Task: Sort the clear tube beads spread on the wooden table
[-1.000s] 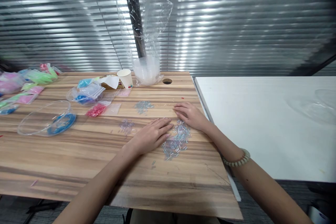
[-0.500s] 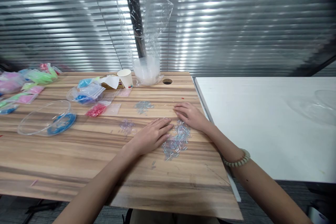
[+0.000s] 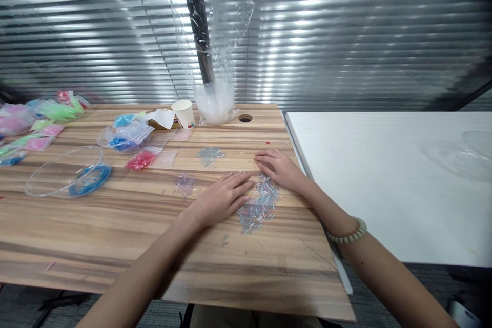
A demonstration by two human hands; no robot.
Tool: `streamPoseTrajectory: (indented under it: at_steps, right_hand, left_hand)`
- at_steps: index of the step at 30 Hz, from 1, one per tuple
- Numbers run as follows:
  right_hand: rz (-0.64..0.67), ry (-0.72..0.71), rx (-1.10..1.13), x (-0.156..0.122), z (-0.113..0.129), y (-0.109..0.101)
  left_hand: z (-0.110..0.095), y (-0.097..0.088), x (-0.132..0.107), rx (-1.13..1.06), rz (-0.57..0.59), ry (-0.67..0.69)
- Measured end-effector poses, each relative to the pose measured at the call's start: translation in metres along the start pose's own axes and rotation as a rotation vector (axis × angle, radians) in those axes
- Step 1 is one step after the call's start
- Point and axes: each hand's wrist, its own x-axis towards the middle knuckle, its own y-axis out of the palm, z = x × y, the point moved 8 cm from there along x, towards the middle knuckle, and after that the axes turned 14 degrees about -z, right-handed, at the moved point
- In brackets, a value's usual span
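Note:
A loose pile of shiny, clear and pale-tinted tube beads (image 3: 258,207) lies on the wooden table (image 3: 246,282). My left hand (image 3: 223,197) rests flat at the pile's left edge, fingers stretched out and holding nothing. Against the upper right edge of the pile lies my right hand (image 3: 280,166), its fingers extended toward the left with nothing in them. Two smaller heaps lie to the left: grey-blue tube beads (image 3: 209,155) farther back and pale purple tube beads (image 3: 185,184) closer to my left hand.
A bag of red beads (image 3: 141,159), a clear tub with blue beads (image 3: 90,179), a paper cup (image 3: 183,114) and bagged stacked plastic bowls (image 3: 215,104) stand left and behind. Colourful bags (image 3: 57,111) crowd the far left. A white table (image 3: 384,184) adjoins on the right.

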Motion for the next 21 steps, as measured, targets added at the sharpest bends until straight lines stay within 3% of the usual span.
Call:
streamPoseTrajectory:
  at_steps: [21]
  right_hand:
    - [0.008,-0.001,-0.021,-0.0005,-0.0021,0.0022]
  left_hand:
    - [-0.0013,-0.0020,0.0000,-0.008,-0.007,0.005]
